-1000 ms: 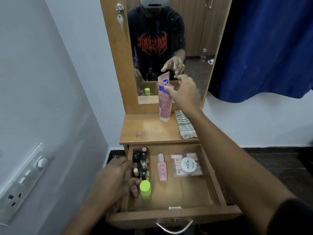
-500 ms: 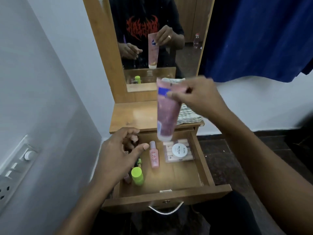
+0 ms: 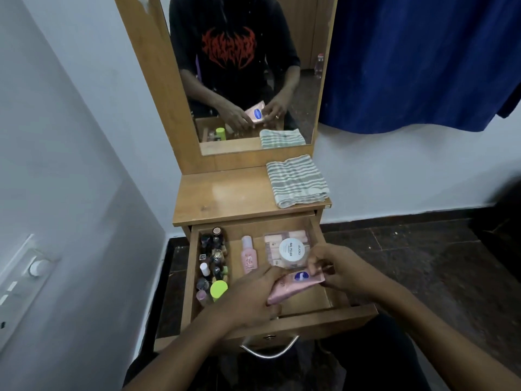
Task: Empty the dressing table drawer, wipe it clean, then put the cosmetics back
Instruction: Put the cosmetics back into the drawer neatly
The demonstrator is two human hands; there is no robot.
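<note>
Bottles (image 3: 213, 263) packed along drawer (image 3: 324, 313) left wall. Left hand (image 3: 248, 299) curled around pink tube (image 3: 293, 285) low end; tube lies tilted over drawer front. Right hand (image 3: 341, 270) pinches its top end. Cloth (image 3: 297, 180) on tabletop, right.

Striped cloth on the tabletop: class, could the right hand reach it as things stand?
Probably, but not yet: the striped cloth lies uncovered, while the right hand is gripping the pink tube with the left hand.
</note>
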